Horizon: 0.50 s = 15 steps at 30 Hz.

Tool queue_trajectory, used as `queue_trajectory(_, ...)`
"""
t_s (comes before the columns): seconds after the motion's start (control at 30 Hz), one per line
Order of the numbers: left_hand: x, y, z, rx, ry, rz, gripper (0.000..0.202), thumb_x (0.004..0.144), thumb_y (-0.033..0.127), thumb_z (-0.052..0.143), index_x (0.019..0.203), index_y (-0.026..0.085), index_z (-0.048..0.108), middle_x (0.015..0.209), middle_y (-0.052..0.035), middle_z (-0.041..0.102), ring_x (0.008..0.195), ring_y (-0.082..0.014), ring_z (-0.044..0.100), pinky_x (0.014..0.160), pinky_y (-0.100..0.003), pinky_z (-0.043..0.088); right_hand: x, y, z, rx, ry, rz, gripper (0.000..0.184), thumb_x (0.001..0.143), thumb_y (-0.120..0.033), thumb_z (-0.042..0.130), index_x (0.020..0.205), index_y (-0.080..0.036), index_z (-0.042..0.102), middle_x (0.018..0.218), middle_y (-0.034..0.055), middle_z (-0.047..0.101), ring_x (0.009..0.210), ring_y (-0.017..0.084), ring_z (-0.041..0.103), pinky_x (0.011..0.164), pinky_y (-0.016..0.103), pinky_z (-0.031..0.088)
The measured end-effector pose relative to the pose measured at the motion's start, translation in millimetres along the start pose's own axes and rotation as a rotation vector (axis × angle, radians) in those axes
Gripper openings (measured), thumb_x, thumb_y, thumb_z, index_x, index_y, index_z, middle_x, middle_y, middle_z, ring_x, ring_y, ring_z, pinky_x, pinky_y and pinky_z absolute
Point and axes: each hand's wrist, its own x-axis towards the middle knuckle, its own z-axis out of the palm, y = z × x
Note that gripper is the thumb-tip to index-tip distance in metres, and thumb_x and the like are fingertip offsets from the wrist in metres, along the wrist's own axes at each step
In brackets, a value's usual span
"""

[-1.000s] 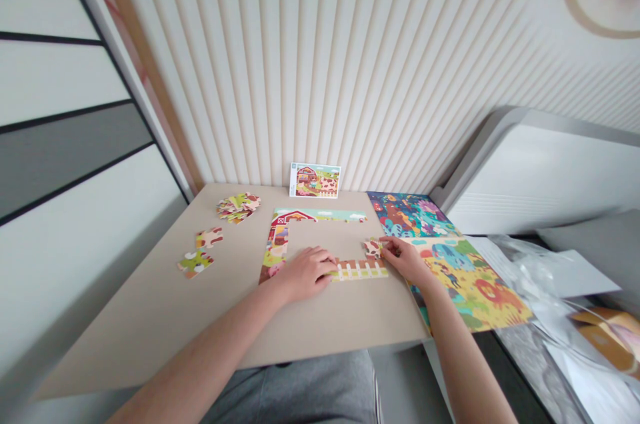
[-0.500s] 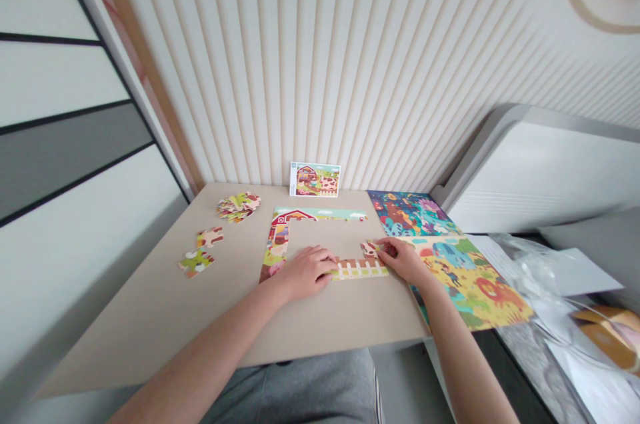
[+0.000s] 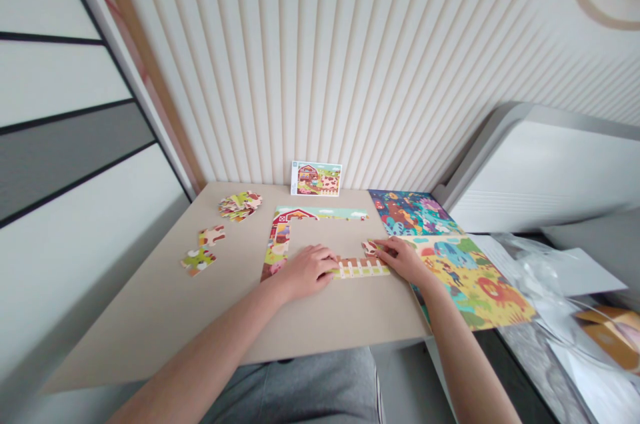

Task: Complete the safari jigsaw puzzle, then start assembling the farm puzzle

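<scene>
A partly joined jigsaw puzzle (image 3: pixel 281 237) lies on the table, its top, left and bottom edges forming a frame. My left hand (image 3: pixel 311 271) rests flat over the bottom row, fingertips touching the left end of the white-fence strip (image 3: pixel 361 269); what lies under the palm is hidden. At the right end of that strip, my right hand (image 3: pixel 404 257) pinches a brown-and-pink puzzle piece (image 3: pixel 369 249). This piece sits against the strip's upper edge; whether it is locked in, I cannot tell. Part of it is covered by my fingers.
A picture card (image 3: pixel 317 179) of the farm scene stands against the ribbed wall. Left of the frame are a pile of pieces (image 3: pixel 240 205) and two loose pieces (image 3: pixel 199 261). Two finished puzzles, one dark blue (image 3: pixel 415 212) and one yellow (image 3: pixel 473 281), lie at the right.
My right hand's fingers have flattened a little over the puzzle piece, which stays at the strip's right end. My left hand keeps its place. The view has shifted slightly.
</scene>
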Motion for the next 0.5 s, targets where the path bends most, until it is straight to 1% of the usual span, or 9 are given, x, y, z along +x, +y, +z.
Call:
queue_trajectory(0.17,0,0,0.7,0.022,-0.005,-0.003,0.023,0.092,0.020,0.059,0.111,0.025,0.071,0.113,-0.0048,0.067,0.105,-0.0218,0.059,0.098,-0.038,0.044,3,6,4,-0.003,0.013,0.030,0.044,0.089,-0.048,0.060,0.125,-0.025,0.070,0.097,0.0078,0.070,0.078,0.020,0.062,0.073,0.032,0.047)
queue_trajectory(0.3,-1,1,-0.3,0.036,-0.008,-0.002,0.021,0.094,0.021,0.058,0.110,0.025,0.071,0.113,-0.0041,0.067,0.104,-0.0212,0.059,0.097,-0.037,0.044,3,14,8,0.011,0.019,0.030,0.042,0.088,-0.049,0.061,0.121,-0.024,0.071,0.098,0.0076,0.071,0.078,0.020,0.062,0.073,0.032,0.048)
queue_trajectory(0.5,0,0,0.0,0.039,0.002,0.004,0.021,0.095,0.022,0.057,0.110,0.025,0.070,0.113,-0.0041,0.067,0.106,-0.0213,0.059,0.096,-0.037,0.045,2,19,10,0.111,0.056,0.074,0.043,0.083,-0.050,0.067,0.116,-0.022,0.068,0.087,0.0041,0.069,0.072,0.018,0.059,0.066,0.029,0.046)
